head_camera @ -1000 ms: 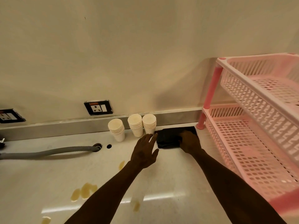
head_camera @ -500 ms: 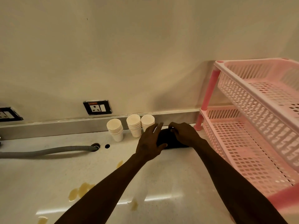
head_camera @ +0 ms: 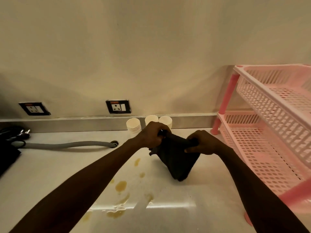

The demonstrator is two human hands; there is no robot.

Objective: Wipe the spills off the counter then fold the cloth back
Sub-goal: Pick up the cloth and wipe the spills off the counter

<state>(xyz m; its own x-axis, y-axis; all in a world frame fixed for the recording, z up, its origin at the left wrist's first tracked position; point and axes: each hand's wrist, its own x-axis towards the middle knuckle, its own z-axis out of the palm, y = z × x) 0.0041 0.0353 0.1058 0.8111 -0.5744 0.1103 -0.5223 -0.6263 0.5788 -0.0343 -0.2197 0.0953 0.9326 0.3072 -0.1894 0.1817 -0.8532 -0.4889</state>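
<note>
Two hands: left hand (head_camera: 152, 136) and right hand (head_camera: 202, 142) each clench the dark cloth's (head_camera: 176, 161) top edge.
Below grip: cloth's tip meets counter (head_camera: 50, 169); folds indistinct.
Spills (head_camera: 120, 185): left of grip, partly behind forearm.

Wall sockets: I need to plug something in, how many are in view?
2. One socket is on the wall behind the cup stacks; the other socket is far left. More may lie outside the frame.

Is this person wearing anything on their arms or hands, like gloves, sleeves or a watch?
Nothing that shows. Both forearms are bare right down to the frame's bottom edge, so no sleeve is in view. The left hand and right hand have no gloves, and no watch, bracelet or ring is visible. The dim light could hide something small.
</note>
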